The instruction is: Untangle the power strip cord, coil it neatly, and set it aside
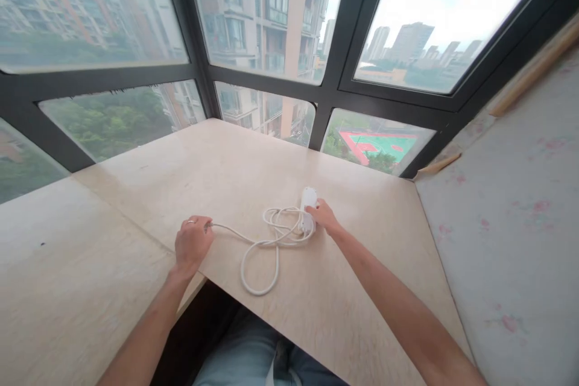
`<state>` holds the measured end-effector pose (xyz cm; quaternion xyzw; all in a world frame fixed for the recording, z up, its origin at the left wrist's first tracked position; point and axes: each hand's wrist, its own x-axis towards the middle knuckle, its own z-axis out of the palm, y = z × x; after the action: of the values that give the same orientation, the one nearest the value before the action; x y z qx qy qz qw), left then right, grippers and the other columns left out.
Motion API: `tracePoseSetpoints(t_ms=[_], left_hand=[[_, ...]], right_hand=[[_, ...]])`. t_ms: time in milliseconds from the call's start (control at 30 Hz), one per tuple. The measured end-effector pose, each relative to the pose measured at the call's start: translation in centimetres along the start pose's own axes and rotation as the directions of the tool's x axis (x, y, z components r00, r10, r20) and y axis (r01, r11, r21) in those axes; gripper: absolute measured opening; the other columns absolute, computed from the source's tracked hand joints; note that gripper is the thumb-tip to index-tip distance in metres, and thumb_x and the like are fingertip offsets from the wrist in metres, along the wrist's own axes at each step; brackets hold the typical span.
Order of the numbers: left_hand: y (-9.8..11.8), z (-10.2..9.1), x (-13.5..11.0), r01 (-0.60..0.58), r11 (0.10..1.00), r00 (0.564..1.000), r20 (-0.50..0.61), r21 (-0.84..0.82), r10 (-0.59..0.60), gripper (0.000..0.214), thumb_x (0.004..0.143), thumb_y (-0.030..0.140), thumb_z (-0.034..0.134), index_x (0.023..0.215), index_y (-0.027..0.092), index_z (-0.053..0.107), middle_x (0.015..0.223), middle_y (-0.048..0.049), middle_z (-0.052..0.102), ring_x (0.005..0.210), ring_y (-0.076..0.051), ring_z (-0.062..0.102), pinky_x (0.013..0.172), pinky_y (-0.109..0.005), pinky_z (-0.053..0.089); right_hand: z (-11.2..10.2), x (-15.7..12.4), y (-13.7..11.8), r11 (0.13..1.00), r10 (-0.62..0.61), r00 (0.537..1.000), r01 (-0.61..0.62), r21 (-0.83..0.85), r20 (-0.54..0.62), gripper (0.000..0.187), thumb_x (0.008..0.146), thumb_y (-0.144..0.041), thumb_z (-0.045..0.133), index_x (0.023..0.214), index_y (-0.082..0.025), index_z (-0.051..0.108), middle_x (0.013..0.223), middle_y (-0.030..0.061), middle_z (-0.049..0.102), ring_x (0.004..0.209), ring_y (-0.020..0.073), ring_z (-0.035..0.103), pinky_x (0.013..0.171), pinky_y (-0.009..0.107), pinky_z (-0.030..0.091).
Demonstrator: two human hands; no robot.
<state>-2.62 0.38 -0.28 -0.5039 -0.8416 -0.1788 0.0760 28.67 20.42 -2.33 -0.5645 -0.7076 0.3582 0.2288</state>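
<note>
A white power strip (309, 198) lies on the wooden tabletop (362, 217), and its white cord (259, 293) is spread in loose loops to the left of it. My right hand (322, 216) has its fingers closed on the strip's right side. Off to the left, my left hand (193, 241) is closed around the end of the cord. Whatever plug sits at that end is hidden inside the fingers. Between the two hands the cord runs slack, with several loops touching the strip.
Dark-framed windows (266, 81) rise along the back and left edges of the tabletop. A wall with peeling floral wallpaper (511, 253) stands at the right. A seam crosses the left part of the top, and the front edge has a cut-out corner above my legs (253, 356).
</note>
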Motion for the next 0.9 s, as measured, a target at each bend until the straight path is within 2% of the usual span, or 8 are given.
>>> tracePoseSetpoints(t_ms=[200,333,433,500,600,700,833,900], left_hand=[[-6.5,0.4,4.0,0.185,0.974,0.979,-0.064,-0.132,-0.194,0.032,0.080,0.022,0.043,0.101,0.015,0.066,0.112,-0.0171,0.062,0.106,-0.032,0.056,0.091,-0.045,0.047],[-7.4,1.2,6.1,0.280,0.904,0.952,-0.031,-0.324,-0.305,0.034,0.075,0.027,0.048,0.101,0.011,0.064,0.106,-0.0173,0.063,0.110,-0.031,0.055,0.101,-0.045,0.042],[-7.1,2.1,7.3,0.253,0.884,0.964,0.024,-0.394,-0.265,0.036,0.077,0.031,0.050,0.105,0.011,0.062,0.111,-0.0159,0.064,0.109,-0.027,0.058,0.100,-0.038,0.044],[-7.0,2.4,7.8,0.206,0.879,0.976,0.032,-0.431,-0.214,0.038,0.079,0.033,0.050,0.109,0.011,0.060,0.118,-0.0150,0.063,0.113,-0.025,0.057,0.101,-0.035,0.043],[-7.0,2.1,7.8,0.159,0.874,0.977,-0.054,-0.459,-0.207,0.038,0.082,0.033,0.047,0.113,0.011,0.056,0.123,-0.0168,0.060,0.122,-0.026,0.051,0.107,-0.039,0.038],[-5.4,1.2,6.6,0.069,0.878,0.974,-0.157,-0.473,-0.161,0.038,0.087,0.035,0.043,0.115,0.012,0.054,0.123,-0.0173,0.059,0.122,-0.028,0.050,0.105,-0.043,0.040],[1.0,-0.6,3.1,-0.250,0.818,0.966,-0.185,-0.519,0.179,0.036,0.091,0.037,0.046,0.118,0.015,0.053,0.121,-0.0144,0.059,0.118,-0.027,0.054,0.103,-0.042,0.043],[5.1,-1.4,1.0,-0.398,0.739,0.906,-0.105,-0.543,0.411,0.032,0.092,0.033,0.047,0.119,0.017,0.055,0.120,-0.0124,0.061,0.118,-0.025,0.055,0.105,-0.041,0.042]], right_hand=[[8.6,0.8,-6.3,0.997,-0.057,0.998,0.056,0.045,0.024,0.016,0.084,-0.029,0.047,0.090,-0.019,0.059,0.089,0.0053,0.064,0.084,0.0189,0.055,0.077,0.029,0.043],[13.5,0.3,-10.4,0.970,-0.204,0.971,0.183,0.161,0.127,0.024,0.091,-0.038,0.045,0.087,-0.021,0.061,0.093,0.0030,0.066,0.092,0.0178,0.056,0.086,0.028,0.042],[15.4,0.0,-11.8,0.936,-0.285,0.943,0.235,0.264,0.170,0.029,0.093,-0.044,0.047,0.099,-0.022,0.065,0.103,0.0025,0.067,0.104,0.0188,0.056,0.092,0.029,0.042],[15.4,-0.2,-11.5,0.918,-0.305,0.937,0.240,0.317,0.173,0.033,0.092,-0.045,0.048,0.110,-0.023,0.065,0.110,0.0038,0.067,0.112,0.0204,0.056,0.096,0.032,0.042],[13.8,-0.5,-9.4,0.904,-0.285,0.946,0.212,0.372,0.156,0.042,0.091,-0.046,0.048,0.121,-0.021,0.061,0.120,0.0080,0.065,0.117,0.0217,0.055,0.099,0.035,0.042],[11.3,-1.8,-6.5,0.901,-0.232,0.960,0.153,0.405,0.154,0.044,0.085,-0.049,0.053,0.112,-0.017,0.064,0.112,0.0116,0.067,0.105,0.0224,0.062,0.092,0.037,0.047],[8.0,-5.1,-3.8,0.886,-0.182,0.967,0.084,0.455,0.176,0.041,0.082,-0.053,0.054,0.093,-0.016,0.068,0.096,0.0107,0.070,0.084,0.0183,0.067,0.074,0.031,0.052],[6.3,-7.1,-3.0,0.865,-0.174,0.971,0.072,0.497,0.162,0.039,0.082,-0.052,0.056,0.091,-0.016,0.068,0.095,0.0099,0.071,0.079,0.0167,0.067,0.069,0.029,0.052]])
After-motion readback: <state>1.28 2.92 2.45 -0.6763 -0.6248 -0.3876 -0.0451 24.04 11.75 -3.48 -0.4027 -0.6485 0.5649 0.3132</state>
